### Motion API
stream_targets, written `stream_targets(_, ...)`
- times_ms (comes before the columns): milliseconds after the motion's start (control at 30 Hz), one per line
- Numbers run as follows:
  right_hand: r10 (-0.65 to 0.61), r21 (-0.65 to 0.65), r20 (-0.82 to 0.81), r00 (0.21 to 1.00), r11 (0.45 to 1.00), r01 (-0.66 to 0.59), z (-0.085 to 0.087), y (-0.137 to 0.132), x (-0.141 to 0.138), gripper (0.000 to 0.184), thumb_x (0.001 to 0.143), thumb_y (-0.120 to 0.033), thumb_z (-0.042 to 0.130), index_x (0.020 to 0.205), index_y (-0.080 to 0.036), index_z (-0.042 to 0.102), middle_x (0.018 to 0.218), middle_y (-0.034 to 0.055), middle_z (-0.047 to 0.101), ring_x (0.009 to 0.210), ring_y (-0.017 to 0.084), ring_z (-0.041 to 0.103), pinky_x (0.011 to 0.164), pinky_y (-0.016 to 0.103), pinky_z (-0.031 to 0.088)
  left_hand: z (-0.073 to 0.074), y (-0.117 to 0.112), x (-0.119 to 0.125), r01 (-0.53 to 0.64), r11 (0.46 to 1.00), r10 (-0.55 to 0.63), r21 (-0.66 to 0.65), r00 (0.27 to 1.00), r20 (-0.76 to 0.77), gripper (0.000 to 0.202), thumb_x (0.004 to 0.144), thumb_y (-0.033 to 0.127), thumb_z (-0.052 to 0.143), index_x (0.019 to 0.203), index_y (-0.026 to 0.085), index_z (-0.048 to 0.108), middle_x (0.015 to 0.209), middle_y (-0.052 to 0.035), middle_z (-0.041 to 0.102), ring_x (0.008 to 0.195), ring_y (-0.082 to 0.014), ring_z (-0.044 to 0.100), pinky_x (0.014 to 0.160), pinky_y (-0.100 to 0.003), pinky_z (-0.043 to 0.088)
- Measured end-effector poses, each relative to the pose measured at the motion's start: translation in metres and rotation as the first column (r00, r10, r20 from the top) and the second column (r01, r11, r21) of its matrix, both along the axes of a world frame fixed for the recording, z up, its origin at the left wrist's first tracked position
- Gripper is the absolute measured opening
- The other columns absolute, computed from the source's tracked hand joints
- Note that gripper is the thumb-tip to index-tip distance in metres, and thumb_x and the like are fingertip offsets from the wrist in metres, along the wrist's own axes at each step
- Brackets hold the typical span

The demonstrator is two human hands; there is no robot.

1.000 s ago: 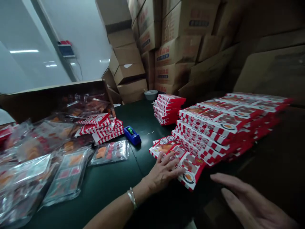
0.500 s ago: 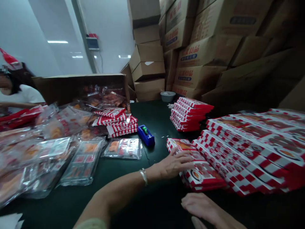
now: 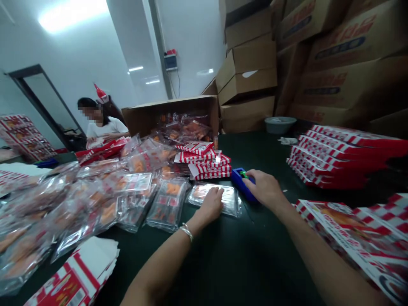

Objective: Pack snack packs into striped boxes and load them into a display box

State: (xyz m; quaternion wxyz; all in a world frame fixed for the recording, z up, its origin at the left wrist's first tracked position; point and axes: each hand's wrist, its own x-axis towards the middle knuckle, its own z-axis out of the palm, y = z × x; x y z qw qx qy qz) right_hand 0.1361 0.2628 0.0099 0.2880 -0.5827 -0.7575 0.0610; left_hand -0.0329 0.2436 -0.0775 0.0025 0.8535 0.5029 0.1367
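Note:
My left hand point(image 3: 210, 205), with a metal bangle at the wrist, lies on a clear plastic pack of orange food point(image 3: 214, 199), pressing on it from above. My right hand point(image 3: 263, 187) is over a blue tape dispenser point(image 3: 241, 183), its fingers closed on the top, which hides most of it. The dispenser stands just right of the pack. A small pile of red-and-white checked boxes point(image 3: 205, 160) lies just beyond my left hand. Several flat boxes of the same print point(image 3: 350, 233) lie at lower right, beyond my right forearm.
A dark green table point(image 3: 248, 259) carries a heap of plastic packs point(image 3: 95, 199) at left and stacked checked boxes point(image 3: 334, 159) at right. An open cardboard box point(image 3: 168, 112) stands behind the packs. A seated person point(image 3: 106, 128) works beyond it. Cardboard cartons point(image 3: 248, 72) rise at the back.
My view has swung left, bringing the seated person fully into sight. My left hand has moved from the checked boxes onto the plastic pack. My right hand has come up onto the tape dispenser.

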Motion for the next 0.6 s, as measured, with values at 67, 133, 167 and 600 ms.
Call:
stream_targets(67, 0.073, -0.038, 0.020, 0.997, 0.997, -0.073, -0.019, 0.025, -0.026, 0.018, 0.090, -0.024, 0.051, 0.096, -0.017, 0.067, 0.097, 0.0081, 0.071, 0.089, 0.019, 0.066, 0.081, 0.030, 0.049, -0.005, -0.002, -0.023, -0.042, 0.998, 0.039, -0.056, 0.998, -0.050, 0.037, 0.093, 0.017, 0.038, 0.128, 0.009, 0.050, 0.127, -0.0198, 0.056, 0.125, -0.0286, 0.048, 0.106, -0.051, 0.036)
stream_targets(133, 0.142, -0.109, 0.047, 0.989, 0.985, -0.136, -0.040, 0.040, -0.051, 0.019, 0.094, -0.027, 0.051, 0.096, -0.016, 0.065, 0.094, 0.0055, 0.070, 0.085, 0.016, 0.065, 0.080, 0.031, 0.050, -0.009, -0.016, -0.027, -0.044, 0.994, 0.035, -0.101, 0.995, -0.092, 0.037, 0.095, 0.025, 0.038, 0.127, 0.011, 0.051, 0.130, -0.0182, 0.055, 0.129, -0.0297, 0.044, 0.108, -0.053, 0.031)
stream_targets(167, 0.159, -0.144, 0.064, 0.985, 0.978, -0.148, -0.051, 0.045, -0.061, 0.018, 0.093, -0.029, 0.053, 0.097, -0.015, 0.065, 0.094, 0.0050, 0.068, 0.084, 0.016, 0.065, 0.079, 0.033, 0.051, -0.009, -0.025, -0.025, -0.045, 0.992, 0.031, -0.120, 0.993, -0.110, 0.038, 0.095, 0.029, 0.038, 0.126, 0.012, 0.052, 0.132, -0.0179, 0.054, 0.129, -0.0304, 0.043, 0.107, -0.054, 0.031)
stream_targets(600, 0.090, 0.077, 0.142, 0.986, 0.992, -0.102, 0.043, 0.169, -0.147, 0.057, 0.090, -0.042, 0.058, 0.140, -0.022, 0.039, 0.151, 0.0111, 0.029, 0.133, 0.034, 0.033, 0.105, 0.058, 0.031, 0.009, -0.045, -0.049, -0.003, 0.985, 0.041, -0.174, 0.976, 0.215, 0.024, 0.084, 0.026, 0.058, 0.107, 0.023, 0.064, 0.117, -0.0071, 0.065, 0.106, -0.0221, 0.059, 0.092, -0.034, 0.049)
